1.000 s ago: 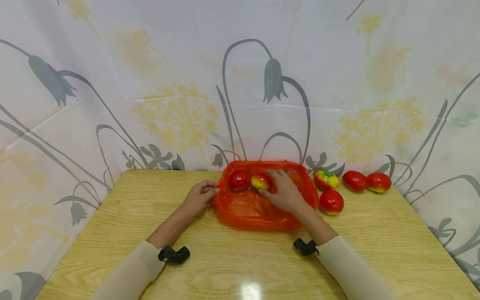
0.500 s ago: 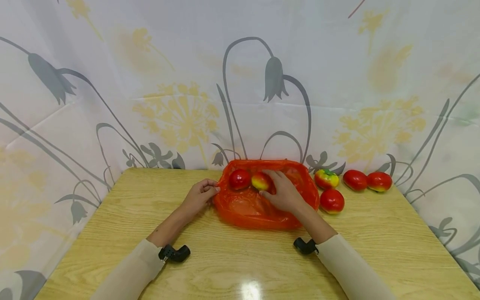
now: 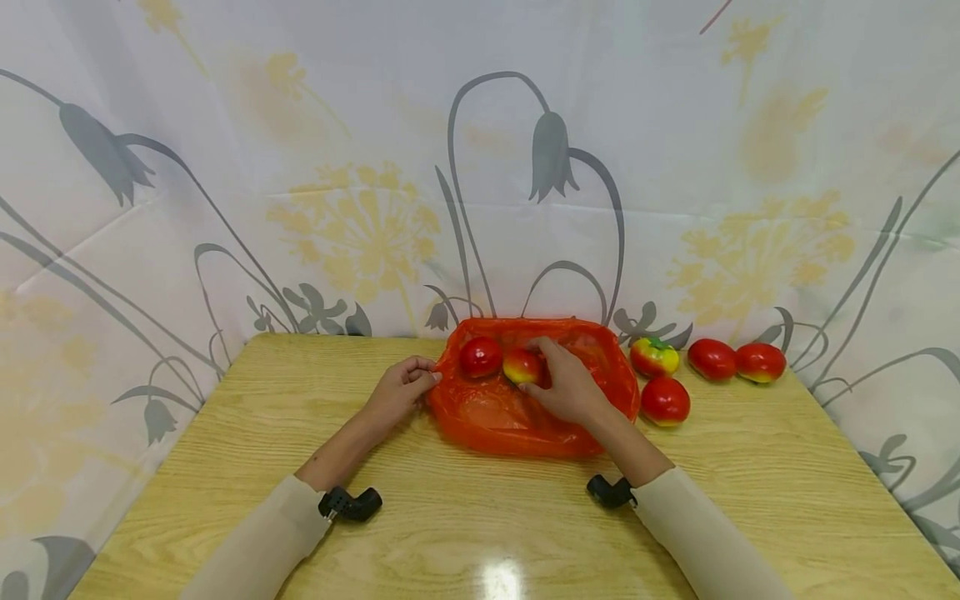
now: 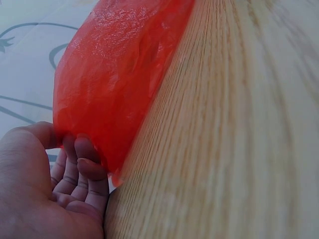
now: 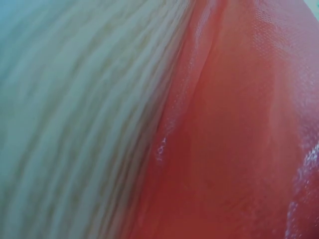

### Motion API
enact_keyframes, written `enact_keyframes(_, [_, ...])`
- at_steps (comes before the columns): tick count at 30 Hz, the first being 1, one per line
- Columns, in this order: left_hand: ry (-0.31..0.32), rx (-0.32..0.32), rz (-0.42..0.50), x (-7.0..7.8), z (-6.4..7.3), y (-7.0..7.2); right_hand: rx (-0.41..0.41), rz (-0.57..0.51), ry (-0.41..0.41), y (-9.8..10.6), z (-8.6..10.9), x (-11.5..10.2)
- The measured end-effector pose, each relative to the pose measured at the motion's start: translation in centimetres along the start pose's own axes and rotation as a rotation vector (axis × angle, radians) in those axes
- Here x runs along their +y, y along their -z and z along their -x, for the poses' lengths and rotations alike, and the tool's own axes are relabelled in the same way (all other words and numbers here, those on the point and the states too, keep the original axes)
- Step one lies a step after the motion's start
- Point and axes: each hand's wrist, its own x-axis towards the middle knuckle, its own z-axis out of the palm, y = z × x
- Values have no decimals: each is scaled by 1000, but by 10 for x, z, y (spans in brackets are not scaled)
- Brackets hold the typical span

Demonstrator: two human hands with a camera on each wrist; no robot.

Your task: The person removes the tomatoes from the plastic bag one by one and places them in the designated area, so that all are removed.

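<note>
1. Fruit (image 3: 521,367), red and yellow: inside the red bag (image 3: 517,442), toward its far side. It lies just left of the right hand's palm, set between thumb and fingers. Its right side is covered, so I cannot read its long axis.
2. Right hand (image 3: 564,385), the nearer of the two: crosses the bag's near right part, thumb on the fruit's near side, fingers on the far side, curved around it. Right wrist view shows only bag and tabletop; firmness of the hold cannot be told.
3. Red fruit (image 3: 480,357): also in the bag, just left of the first.
4. Bag: mouth upward, long axis left to right. Left hand (image 3: 400,389) pinches its left edge.
5. Right of the bag, on the table (image 3: 480,533): green-topped fruit (image 3: 655,357), round red fruit (image 3: 665,401) nearer the person, two oval fruits (image 3: 712,360) farther right.
</note>
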Motion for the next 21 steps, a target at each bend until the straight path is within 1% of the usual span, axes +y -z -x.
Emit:
enact_keyframes(12, [-1,-5,-2,-2,0,0,-17,6,34,-2,2,2])
enact_keyframes(21, [2,0,6,-2,0,0,-7,0,12,-2,3,3])
